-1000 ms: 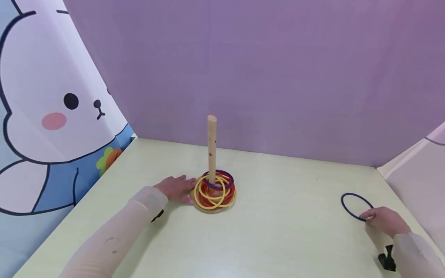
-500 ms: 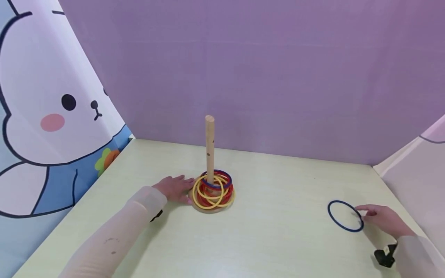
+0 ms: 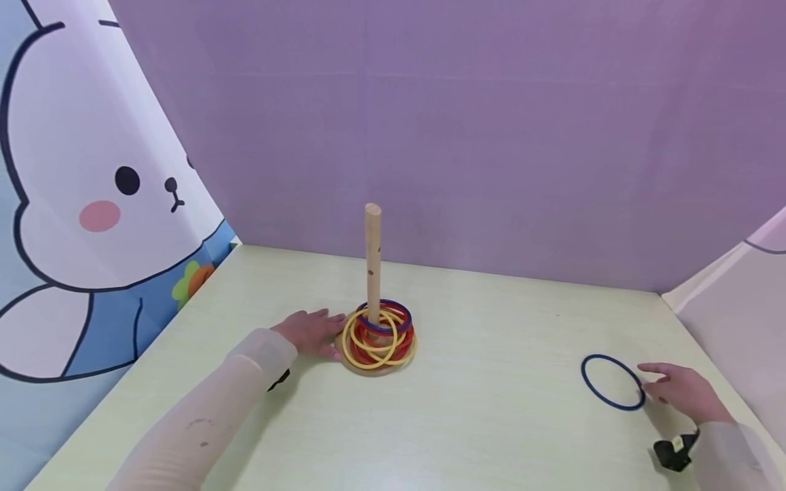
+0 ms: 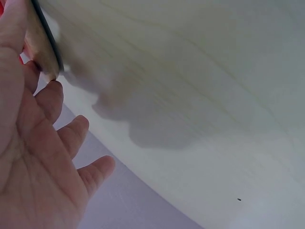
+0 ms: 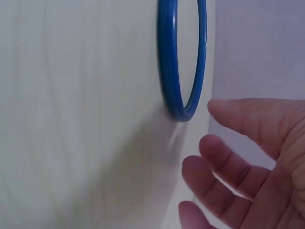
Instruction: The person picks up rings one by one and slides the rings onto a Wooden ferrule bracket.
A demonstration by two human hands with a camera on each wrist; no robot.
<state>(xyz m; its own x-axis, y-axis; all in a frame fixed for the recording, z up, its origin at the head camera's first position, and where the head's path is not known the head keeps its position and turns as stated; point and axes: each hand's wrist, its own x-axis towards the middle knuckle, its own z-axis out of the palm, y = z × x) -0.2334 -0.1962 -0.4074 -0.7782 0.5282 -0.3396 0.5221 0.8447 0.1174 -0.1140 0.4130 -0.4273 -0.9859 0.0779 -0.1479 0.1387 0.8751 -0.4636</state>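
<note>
A wooden post (image 3: 374, 262) stands upright on a round wooden base (image 3: 367, 373), with several yellow rings (image 3: 368, 367), red rings and a blue ring lying loosely stacked around its foot. My left hand (image 3: 310, 334) reaches to the left side of that base, fingers spread and fingertips at its edge. Far to the right, a single dark blue ring (image 3: 624, 408) lies flat on the table. Beside its right side is my right hand (image 3: 684, 392), holding nothing. In the right wrist view a gap shows between the blue ring (image 5: 169, 52) and the loosely bent fingers (image 5: 217, 191).
The pale table (image 3: 491, 368) ends at a purple backdrop (image 3: 491, 136) behind the post. A panel with a cartoon animal (image 3: 98, 225) borders the left side, and a pale panel (image 3: 749, 307) borders the right, close to the right hand.
The right hand pinched the blue ring a second ago. The ring shifted left and toward me, the fingers let it go, and the hand drew slightly right. The left hand stays put.
</note>
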